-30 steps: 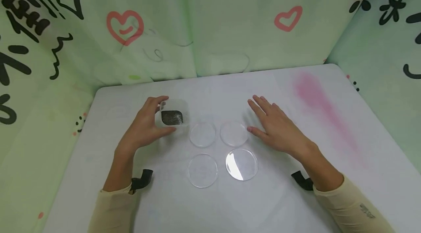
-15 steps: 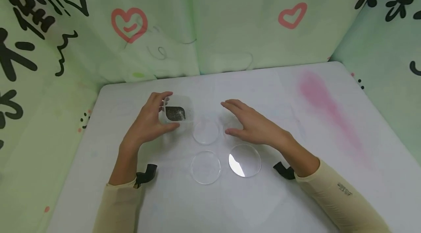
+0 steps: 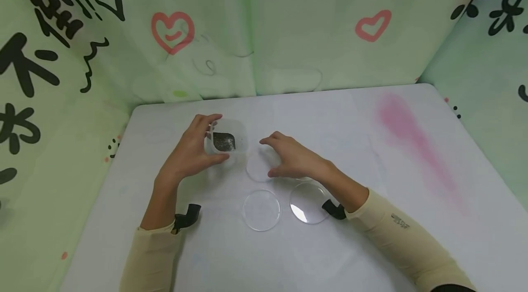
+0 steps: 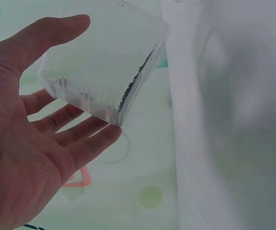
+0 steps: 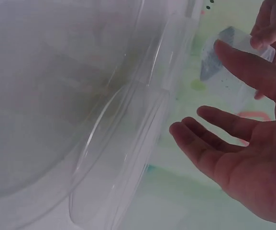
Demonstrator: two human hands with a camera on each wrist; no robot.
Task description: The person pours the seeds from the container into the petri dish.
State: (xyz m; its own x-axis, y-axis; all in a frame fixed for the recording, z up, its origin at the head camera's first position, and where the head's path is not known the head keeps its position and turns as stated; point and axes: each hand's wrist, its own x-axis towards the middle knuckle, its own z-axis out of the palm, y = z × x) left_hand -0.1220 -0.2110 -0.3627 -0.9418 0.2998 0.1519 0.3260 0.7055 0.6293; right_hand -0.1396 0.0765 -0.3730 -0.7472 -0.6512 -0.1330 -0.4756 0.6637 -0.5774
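Note:
My left hand (image 3: 187, 150) grips a clear square plastic box (image 3: 241, 132) between thumb and fingers, raised above the table. Black grains (image 3: 224, 142) lie along the box's near side. In the left wrist view the grains line one wall of the box (image 4: 99, 52), with the thumb (image 4: 56, 31) on the opposite side from the fingers. My right hand (image 3: 294, 157), thumb and fingers spread apart and holding nothing, hovers over the back dishes, just right of the box. It partly covers the back left petri dish (image 3: 256, 167) and nearly hides the back right one.
In front lie two more clear round dishes, the front left dish (image 3: 261, 210) and the front right dish (image 3: 305, 199), whose edge is overlapped by a black wrist strap (image 3: 334, 210). A white table (image 3: 350, 246) meets green printed curtains (image 3: 284, 44) behind.
My right hand has swept left from beside the back right dish to over the back dishes, close to the box. The left hand keeps its grip on the box.

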